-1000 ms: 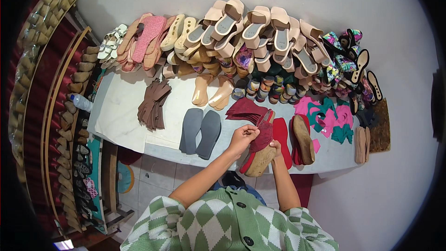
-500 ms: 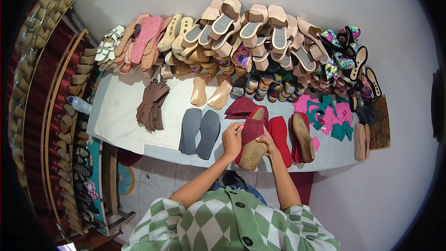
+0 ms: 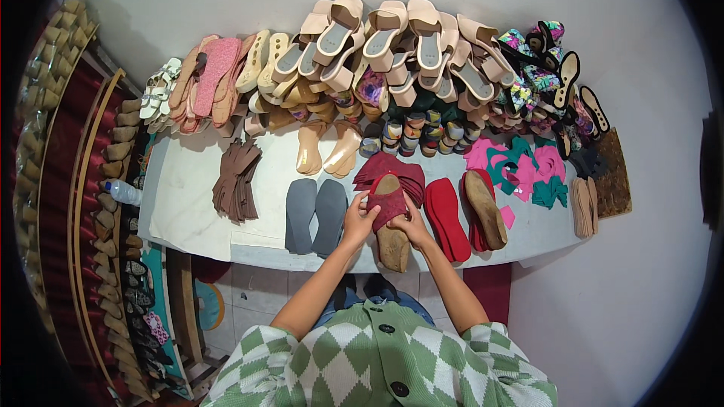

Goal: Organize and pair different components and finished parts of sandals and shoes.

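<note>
Both my hands hold a worn tan shoe last [image 3: 392, 250] upright at the table's front edge, its narrow end pointing away from me. A dark red sandal upper [image 3: 387, 209] wraps across its middle. My left hand [image 3: 360, 220] grips the upper's left edge with the fingers closed. At the right edge my right hand [image 3: 412, 227] is closed round the last and upper. Just behind lies a pile of dark red cut upper pieces [image 3: 411, 175]. Red insoles [image 3: 446, 218] sit to the right, beside another last [image 3: 486, 209] with red material under it.
Left of my hands lie grey soles [image 3: 315, 215] and brown strips [image 3: 236, 181]. Clear-wrapped tan soles [image 3: 326, 149] are behind them. Pink and green scraps [image 3: 528, 169] lie right. Heeled sandals [image 3: 400, 41] pile along the wall; a rack of lasts [image 3: 113, 203] stands left.
The last has turned from a slant to nearly straight. My right hand has come up to the upper's right edge, and my left hand's grip has shifted. The whole view has moved slightly.
</note>
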A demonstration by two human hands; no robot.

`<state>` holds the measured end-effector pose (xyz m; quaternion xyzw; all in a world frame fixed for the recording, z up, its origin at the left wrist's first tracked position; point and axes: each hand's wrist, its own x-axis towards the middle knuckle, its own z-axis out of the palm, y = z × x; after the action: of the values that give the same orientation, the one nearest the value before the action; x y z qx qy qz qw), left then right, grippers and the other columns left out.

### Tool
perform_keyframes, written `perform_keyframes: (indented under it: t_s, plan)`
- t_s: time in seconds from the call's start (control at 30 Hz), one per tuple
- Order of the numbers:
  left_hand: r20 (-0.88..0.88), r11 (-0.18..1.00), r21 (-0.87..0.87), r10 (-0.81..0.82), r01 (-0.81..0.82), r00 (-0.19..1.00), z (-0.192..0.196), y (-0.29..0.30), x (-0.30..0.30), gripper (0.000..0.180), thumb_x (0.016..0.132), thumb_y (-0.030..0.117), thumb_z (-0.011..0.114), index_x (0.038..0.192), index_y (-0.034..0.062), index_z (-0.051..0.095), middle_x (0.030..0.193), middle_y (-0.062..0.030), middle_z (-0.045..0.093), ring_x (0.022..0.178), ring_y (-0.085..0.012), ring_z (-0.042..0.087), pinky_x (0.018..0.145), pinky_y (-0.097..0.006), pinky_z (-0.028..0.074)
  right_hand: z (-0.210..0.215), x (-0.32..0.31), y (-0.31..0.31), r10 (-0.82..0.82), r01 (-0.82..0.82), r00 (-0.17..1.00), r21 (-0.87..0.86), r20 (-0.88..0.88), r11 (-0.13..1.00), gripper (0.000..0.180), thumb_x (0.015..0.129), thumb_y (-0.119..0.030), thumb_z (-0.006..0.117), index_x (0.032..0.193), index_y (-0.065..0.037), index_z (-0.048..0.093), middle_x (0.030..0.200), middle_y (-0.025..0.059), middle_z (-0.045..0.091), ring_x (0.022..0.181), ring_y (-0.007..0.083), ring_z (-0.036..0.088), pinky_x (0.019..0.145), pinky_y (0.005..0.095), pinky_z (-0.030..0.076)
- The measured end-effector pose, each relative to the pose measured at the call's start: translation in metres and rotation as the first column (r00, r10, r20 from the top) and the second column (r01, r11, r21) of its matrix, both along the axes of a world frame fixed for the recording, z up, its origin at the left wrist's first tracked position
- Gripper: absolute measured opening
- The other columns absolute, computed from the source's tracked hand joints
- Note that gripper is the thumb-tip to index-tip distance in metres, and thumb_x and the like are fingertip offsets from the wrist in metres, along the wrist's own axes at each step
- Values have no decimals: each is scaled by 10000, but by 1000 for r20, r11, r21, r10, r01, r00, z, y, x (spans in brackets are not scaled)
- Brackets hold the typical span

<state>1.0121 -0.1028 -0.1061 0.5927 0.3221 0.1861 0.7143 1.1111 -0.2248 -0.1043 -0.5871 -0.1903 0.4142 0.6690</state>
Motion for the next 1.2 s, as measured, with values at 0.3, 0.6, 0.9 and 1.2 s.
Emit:
perform_keyframes:
  t_s: [0.3,0.6,0.9,1.2]
  plan:
    - [-5,979,-187,-76,74,997,-25,7,-7,388,850,172,614,1197,76,470,973,-38,578,801,-85,552,632,-220,464,3,-2,0,19,-8,972,-49,235,999,886,620,-29,656,1401,-63,240,1325,116,393,1190,195,404,983,309,332]
    - [-86,926,-363,77,-103,993,-28,-11,2,482,833,356,632,1140,10,496,903,-25,579,773,-75,541,671,-210,435,-24,-1,3,-114,114,993,-66,3,991,837,628,-25,641,1383,-97,286,1229,117,475,1091,200,484,916,303,394]
    - [-209,900,-435,-110,8,972,-39,-4,-2,490,815,415,634,1097,33,511,936,-24,580,815,-97,554,709,-240,450,-15,-3,-4,-112,91,972,-106,-209,990,813,630,-27,631,1370,-100,303,1007,90,565,871,164,568,747,293,477]
    - [-101,868,-447,-287,214,953,-21,-4,-14,590,830,198,644,1311,99,317,1213,-89,476,1097,-193,488,902,-361,421,-19,-13,1,-228,226,973,-51,-28,973,860,617,-43,656,1381,-105,267,1196,127,477,1042,220,519,859,323,445]
